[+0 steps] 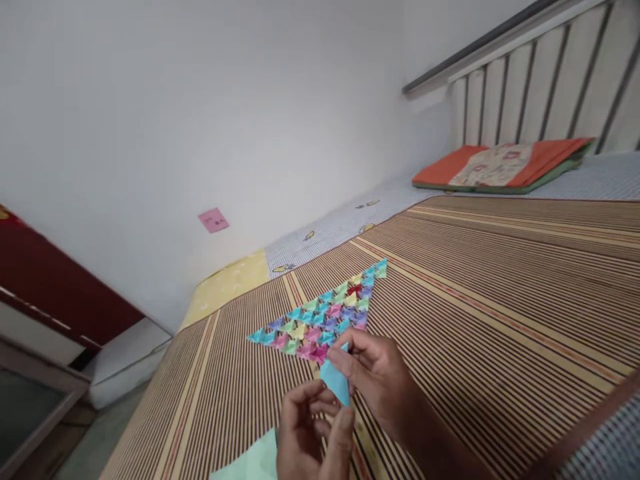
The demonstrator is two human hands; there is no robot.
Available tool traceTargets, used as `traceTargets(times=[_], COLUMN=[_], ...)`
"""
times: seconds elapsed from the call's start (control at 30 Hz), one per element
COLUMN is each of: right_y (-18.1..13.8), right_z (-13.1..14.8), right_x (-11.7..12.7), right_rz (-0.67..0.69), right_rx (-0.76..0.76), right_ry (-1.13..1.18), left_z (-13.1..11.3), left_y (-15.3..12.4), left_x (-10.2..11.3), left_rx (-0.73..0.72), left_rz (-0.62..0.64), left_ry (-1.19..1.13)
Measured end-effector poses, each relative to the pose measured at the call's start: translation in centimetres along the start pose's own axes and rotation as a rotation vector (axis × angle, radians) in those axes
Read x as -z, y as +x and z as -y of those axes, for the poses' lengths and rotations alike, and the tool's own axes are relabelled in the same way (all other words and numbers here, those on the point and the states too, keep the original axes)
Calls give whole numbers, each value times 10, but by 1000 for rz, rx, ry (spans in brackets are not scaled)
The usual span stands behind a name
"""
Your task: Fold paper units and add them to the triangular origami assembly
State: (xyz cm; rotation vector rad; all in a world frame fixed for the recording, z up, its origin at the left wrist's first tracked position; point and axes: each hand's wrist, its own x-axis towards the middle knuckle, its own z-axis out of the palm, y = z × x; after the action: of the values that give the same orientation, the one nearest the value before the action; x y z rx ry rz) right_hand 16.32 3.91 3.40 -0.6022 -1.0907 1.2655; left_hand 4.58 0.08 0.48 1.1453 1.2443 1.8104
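A small folded piece of blue paper [335,381] is pinched near its upper end between the thumb and fingers of my right hand [377,373]. Around its lower end, my left hand [313,430] has curled fingers, with the index fingertip at the paper's left edge and the thumb at its bottom point. Just beyond my hands lies a triangular arrangement of small folded paper pieces [320,317] in blue, green, yellow, pink and purple. My right hand covers part of its near edge. A pale green sheet of paper [253,460] lies beside my left hand, partly hidden by it.
Under everything is a striped mat [475,287] on a bed. An orange folded cloth or pillow [500,167] lies by the slatted headboard [540,80]. A pink note [213,220] is on the white wall. The bed's edge drops to the floor at left.
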Motion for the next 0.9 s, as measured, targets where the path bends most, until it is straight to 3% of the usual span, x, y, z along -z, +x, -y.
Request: traceTargets(times=[0.13, 0.4, 0.6, 0.7, 0.9], right_y=[-3, -1, -6, -6, -4], right_z=[0, -7, -2, 0, 0], right_x=[-6, 1, 1, 4, 11], right_rz=[39, 126, 214, 238, 232], right_rx=[-27, -75, -52, -25, 128], right_ry=[-47, -62, -28, -150, -398], left_z=[-17, -20, -17, -16, -20], left_y=[-1, -1, 4, 7, 8], left_x=[-11, -5, -5, -3, -2], left_rx=[154, 206, 372, 466, 535], left_rz=[-38, 7, 88, 87, 105], left_ry=[51, 20, -303, -480, -562])
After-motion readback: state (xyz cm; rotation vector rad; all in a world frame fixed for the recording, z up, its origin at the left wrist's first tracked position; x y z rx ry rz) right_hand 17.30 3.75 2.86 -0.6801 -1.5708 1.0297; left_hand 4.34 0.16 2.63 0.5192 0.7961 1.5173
